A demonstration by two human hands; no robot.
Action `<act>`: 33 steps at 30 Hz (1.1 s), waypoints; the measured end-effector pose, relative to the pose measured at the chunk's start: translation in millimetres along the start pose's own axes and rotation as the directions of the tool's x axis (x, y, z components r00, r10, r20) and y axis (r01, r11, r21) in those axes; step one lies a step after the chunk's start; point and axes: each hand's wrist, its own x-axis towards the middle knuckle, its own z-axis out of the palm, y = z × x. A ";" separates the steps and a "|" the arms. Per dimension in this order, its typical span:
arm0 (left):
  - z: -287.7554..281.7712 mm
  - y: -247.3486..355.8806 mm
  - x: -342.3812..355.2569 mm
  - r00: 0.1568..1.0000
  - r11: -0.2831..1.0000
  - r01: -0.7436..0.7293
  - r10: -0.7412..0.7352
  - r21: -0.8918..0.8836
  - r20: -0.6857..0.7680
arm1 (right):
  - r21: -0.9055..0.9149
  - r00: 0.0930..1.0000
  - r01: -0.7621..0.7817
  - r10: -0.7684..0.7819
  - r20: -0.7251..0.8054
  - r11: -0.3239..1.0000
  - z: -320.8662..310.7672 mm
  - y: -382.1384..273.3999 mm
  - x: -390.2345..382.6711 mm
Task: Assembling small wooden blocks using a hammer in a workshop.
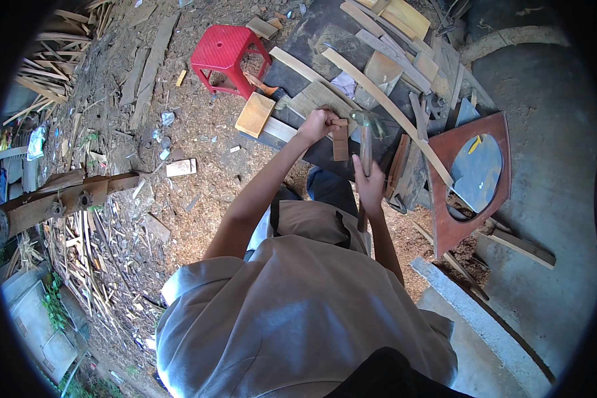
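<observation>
My left hand (318, 125) is closed on the upper end of a small wooden strip (340, 147), above the dark work surface (314, 157); whether its pinched fingers also hold something small I cannot make out. My right hand (368, 180) grips the wooden handle of a hammer (369, 123), whose metal head is raised just right of the strip, near my left fingers. A pale board (322, 99) lies behind my left hand. An orange-handled tool (262, 85) lies by a square wooden block (255, 114) to the left.
A red plastic stool (222, 46) stands back left. Long curved strips (395, 113) and offcuts cover the surface's right part. A reddish panel with a round cutout (448, 235) leans right. A rough post (89, 196) and scrap piles (93, 272) lie left; a pale plank (477, 318) is low right.
</observation>
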 end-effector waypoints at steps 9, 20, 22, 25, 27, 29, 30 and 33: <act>0.4 -2.1 1.5 0.999 0.999 0.041 -0.041 0.001 0.015 | -0.139 0.999 0.033 -0.029 0.030 0.990 -10.0 -31.0 -2.1; -1.6 -1.4 2.4 0.998 0.999 0.051 -0.051 -0.014 0.023 | -0.099 0.999 0.025 -0.028 -0.030 0.995 -7.5 -26.6 -3.2; -1.2 1.2 2.5 0.998 0.999 0.044 -0.043 -0.016 0.033 | -0.017 0.997 0.050 -0.050 -0.050 0.999 -0.2 -9.7 -2.7; -2.2 5.6 3.5 0.999 0.999 0.037 -0.037 -0.035 0.016 | -0.200 0.996 0.079 -0.069 0.053 0.977 16.4 23.7 13.6; -3.0 8.3 2.8 0.997 0.998 0.057 -0.055 -0.041 0.048 | -0.191 0.998 0.029 -0.017 0.062 0.981 9.1 17.4 14.9; -2.7 -1.6 -1.2 0.998 0.997 0.061 -0.060 -0.045 0.022 | -0.159 0.998 0.000 0.011 0.064 0.987 -1.2 -15.8 4.5; -3.2 -0.6 1.1 0.999 0.998 0.047 -0.046 -0.052 0.009 | -0.159 0.998 -0.002 0.012 0.061 0.987 -4.7 -22.3 -0.3; -2.1 7.2 4.5 0.996 0.997 0.068 -0.066 -0.046 0.057 | -0.055 0.972 0.189 -0.195 -0.131 0.980 -1.4 -15.0 -8.2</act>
